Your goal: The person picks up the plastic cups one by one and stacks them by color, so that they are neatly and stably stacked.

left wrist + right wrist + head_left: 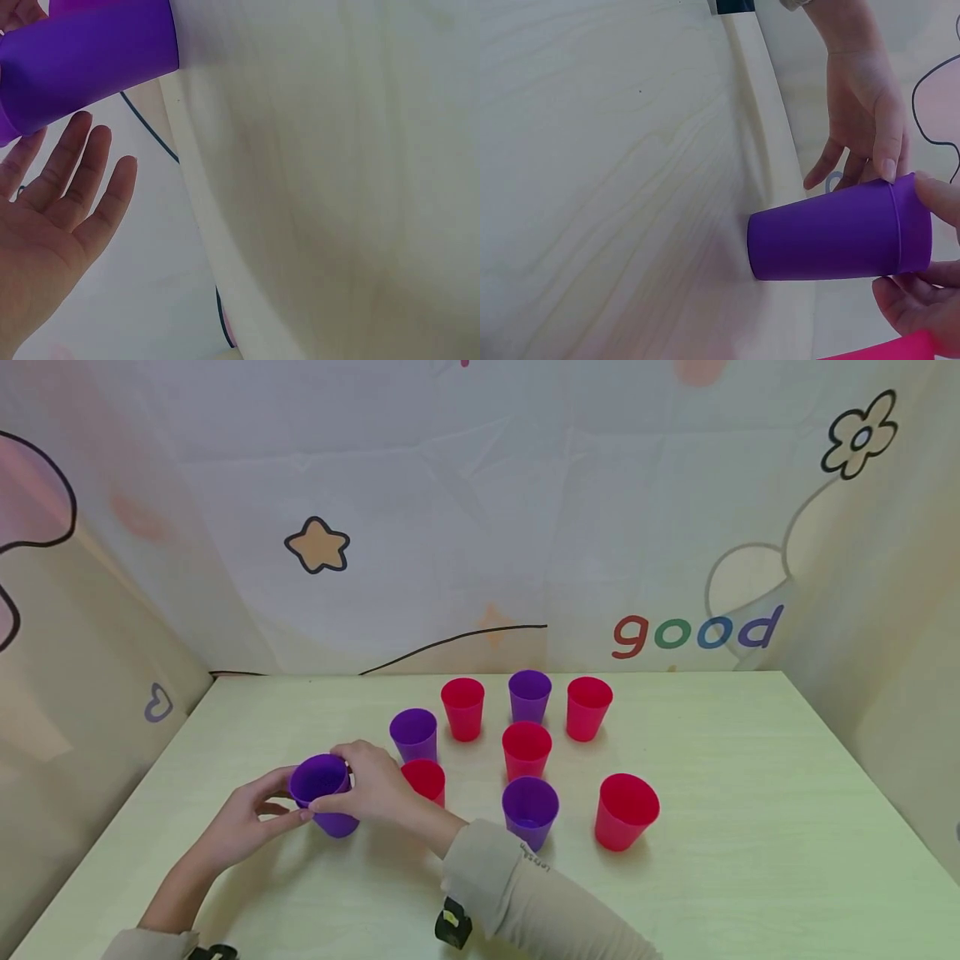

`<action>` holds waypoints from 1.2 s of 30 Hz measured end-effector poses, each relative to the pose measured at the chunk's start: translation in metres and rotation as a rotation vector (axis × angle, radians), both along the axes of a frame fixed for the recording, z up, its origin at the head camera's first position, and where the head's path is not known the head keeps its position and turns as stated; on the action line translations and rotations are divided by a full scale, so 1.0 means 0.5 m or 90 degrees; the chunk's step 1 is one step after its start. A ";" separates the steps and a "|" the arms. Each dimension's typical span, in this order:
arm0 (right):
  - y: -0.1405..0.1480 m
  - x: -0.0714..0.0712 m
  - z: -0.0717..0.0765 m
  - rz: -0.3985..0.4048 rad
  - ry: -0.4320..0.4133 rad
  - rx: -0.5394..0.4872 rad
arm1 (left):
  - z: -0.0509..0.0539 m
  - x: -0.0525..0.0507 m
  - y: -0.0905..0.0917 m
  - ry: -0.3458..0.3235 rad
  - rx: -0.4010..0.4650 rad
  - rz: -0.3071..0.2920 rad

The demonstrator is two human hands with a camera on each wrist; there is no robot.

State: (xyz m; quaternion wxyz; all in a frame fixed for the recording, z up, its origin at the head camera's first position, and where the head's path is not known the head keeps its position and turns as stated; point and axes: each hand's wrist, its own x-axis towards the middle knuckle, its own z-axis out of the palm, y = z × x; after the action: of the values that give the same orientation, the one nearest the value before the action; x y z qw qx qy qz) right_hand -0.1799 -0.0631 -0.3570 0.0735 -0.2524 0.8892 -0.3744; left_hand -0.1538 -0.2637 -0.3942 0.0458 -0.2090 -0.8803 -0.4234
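Two purple cups [335, 824] stand nested at the left of the table, one rim just above the other, as the right wrist view shows. My right hand [375, 783] grips the upper rim, thumb in front and fingers behind. From the left, my left hand [243, 822] holds the side near the rims between thumb and index finger; its other fingers [88, 172] spread away from the cup wall. Just right of my right hand are a red cup [427, 779], partly hidden by it, and a purple cup [414, 739].
Farther right stand more upright cups: a red cup [462, 710], a purple cup [530, 700] and a red cup [588, 712] at the back; a red cup [527, 756] and purple cup [529, 818] mid-table; a red cup [625, 818] rightmost. A printed cloth [450, 543] hangs behind the table [750, 827].
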 end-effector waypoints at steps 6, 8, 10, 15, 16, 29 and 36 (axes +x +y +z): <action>0.001 0.004 0.002 -0.001 -0.001 0.029 | -0.002 0.000 -0.002 -0.002 0.004 0.002; 0.003 0.005 0.003 -0.002 0.000 0.032 | -0.003 0.000 -0.002 0.000 0.005 -0.002; 0.006 0.007 0.004 -0.003 -0.001 0.025 | -0.004 0.000 -0.002 0.000 0.007 -0.005; 0.022 0.013 0.010 -0.002 -0.015 -0.036 | -0.007 0.000 -0.001 -0.005 0.009 -0.005; 0.027 0.015 0.012 -0.001 -0.020 -0.050 | -0.007 0.000 -0.001 -0.005 0.009 -0.004; 0.094 0.032 0.033 0.033 0.015 -0.151 | -0.005 -0.002 -0.002 0.001 0.018 -0.010; 0.132 0.040 0.046 0.049 0.044 -0.162 | -0.005 -0.003 -0.003 -0.009 0.017 -0.003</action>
State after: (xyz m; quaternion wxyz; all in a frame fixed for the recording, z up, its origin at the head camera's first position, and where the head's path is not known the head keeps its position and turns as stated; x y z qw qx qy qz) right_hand -0.1602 0.0027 -0.3340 0.0247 -0.3065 0.8262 -0.4721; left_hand -0.1554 -0.2651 -0.3966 0.0416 -0.2072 -0.8745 -0.4366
